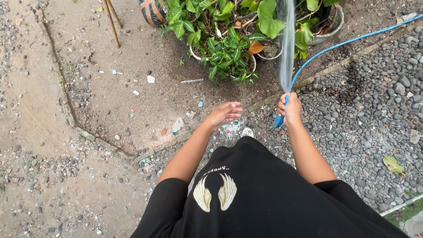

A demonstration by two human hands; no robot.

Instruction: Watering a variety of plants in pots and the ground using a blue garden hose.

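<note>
Gravel and dirt yard, right hand (pixel 291 110) gripping blue hose (pixel 279 120), spraying potted plants (pixel 227 55)

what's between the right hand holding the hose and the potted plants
In the head view, only a fanned jet of water spans from the right hand on the blue hose to the potted plants.

1. You stand on bare, sandy ground (pixel 110 101) bordered by a low stone kerb (pixel 335 66).
2. Beyond the kerb, potted plants (pixel 227 53) sit on the dirt, with bamboo sticks (pixel 112 22) to their left.
3. On your side of the kerb, grey gravel (pixel 374 110) carries a blue hose (pixel 352 42) and a fallen leaf (pixel 393 164).
4. Small litter scraps (pixel 151 79) dot the dirt left of the plants.
</note>
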